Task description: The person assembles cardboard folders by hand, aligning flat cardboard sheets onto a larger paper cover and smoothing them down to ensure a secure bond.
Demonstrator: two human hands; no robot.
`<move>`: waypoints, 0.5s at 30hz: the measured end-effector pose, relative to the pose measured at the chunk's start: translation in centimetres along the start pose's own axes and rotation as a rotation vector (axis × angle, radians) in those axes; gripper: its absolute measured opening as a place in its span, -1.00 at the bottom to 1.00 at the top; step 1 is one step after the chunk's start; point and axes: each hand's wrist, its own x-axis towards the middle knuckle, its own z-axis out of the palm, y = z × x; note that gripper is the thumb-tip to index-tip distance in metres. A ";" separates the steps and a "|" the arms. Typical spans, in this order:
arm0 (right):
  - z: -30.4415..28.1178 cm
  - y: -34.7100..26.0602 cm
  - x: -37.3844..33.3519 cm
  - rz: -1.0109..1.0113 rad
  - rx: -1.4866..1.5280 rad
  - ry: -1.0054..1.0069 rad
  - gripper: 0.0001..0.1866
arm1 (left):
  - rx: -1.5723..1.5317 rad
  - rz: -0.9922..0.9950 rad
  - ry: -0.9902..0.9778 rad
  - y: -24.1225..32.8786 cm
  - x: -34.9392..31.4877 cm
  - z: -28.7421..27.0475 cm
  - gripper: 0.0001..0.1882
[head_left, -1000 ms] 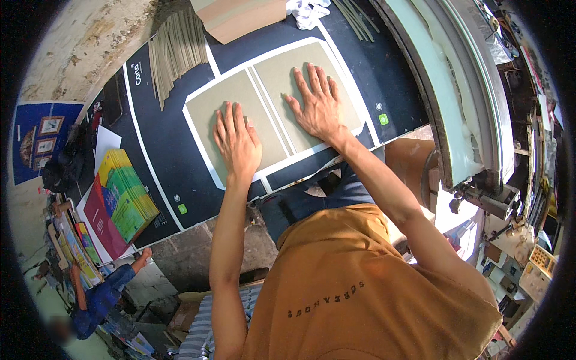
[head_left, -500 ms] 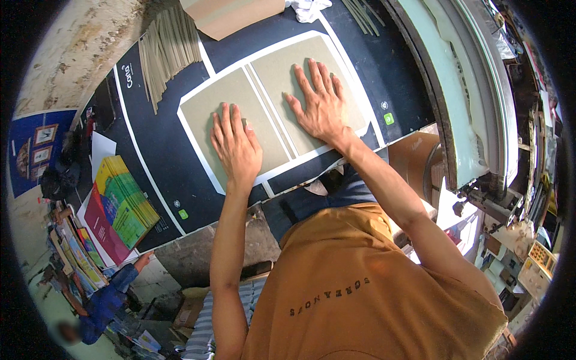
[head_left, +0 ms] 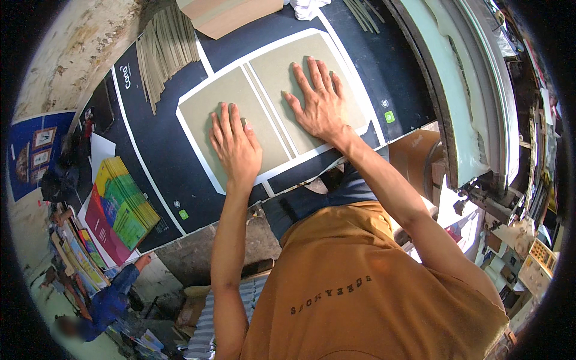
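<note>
Two grey boards lie side by side on the dark printed sheet [head_left: 150, 156] that covers your desk, and everything here is placed from that pair. Largest first: the sheet spreads out all round the boards, its white border framing them. Beyond the boards' far end sits a brown cardboard box [head_left: 231, 15], and off their far-left corner a fan of thin card strips [head_left: 165, 51]. Well to the near-left of the boards lies a stack of bright coloured booklets [head_left: 123, 204].

Now the boards themselves. Left board [head_left: 231, 111], right board [head_left: 288, 75], long edges running away from you, a narrow white gap between them. Your left hand [head_left: 237, 150] lies flat on the left board's near half, fingers together, holding nothing. Your right hand [head_left: 321, 102] presses flat on the right board, fingers spread wide, holding nothing. Each board lies directly under its own hand, so neither hand is nearer.
</note>
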 end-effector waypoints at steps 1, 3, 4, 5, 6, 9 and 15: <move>0.1 0.1 0.0 0.004 -0.001 0.003 -0.26 | -0.007 0.005 0.003 0.1 0.0 0.0 -0.43; 0.1 0.1 0.0 0.001 0.001 0.006 -0.26 | -0.014 0.009 0.002 0.1 0.1 0.0 -0.43; 0.1 0.2 0.0 -0.002 0.001 0.012 -0.26 | -0.016 0.012 0.004 0.1 0.1 0.0 -0.42; 0.1 0.3 0.1 -0.001 0.001 0.008 -0.26 | -0.018 0.015 0.006 0.1 0.1 0.0 -0.42; 0.1 0.3 0.2 -0.009 0.008 0.011 -0.26 | -0.018 0.014 0.001 0.0 0.1 -0.1 -0.42; 0.3 0.5 0.1 -0.021 0.016 0.016 -0.26 | -0.008 0.010 -0.005 -0.2 0.1 -0.2 -0.41; 0.7 0.5 0.0 -0.002 0.017 0.045 -0.27 | -0.027 0.022 0.021 -0.2 0.1 -0.1 -0.41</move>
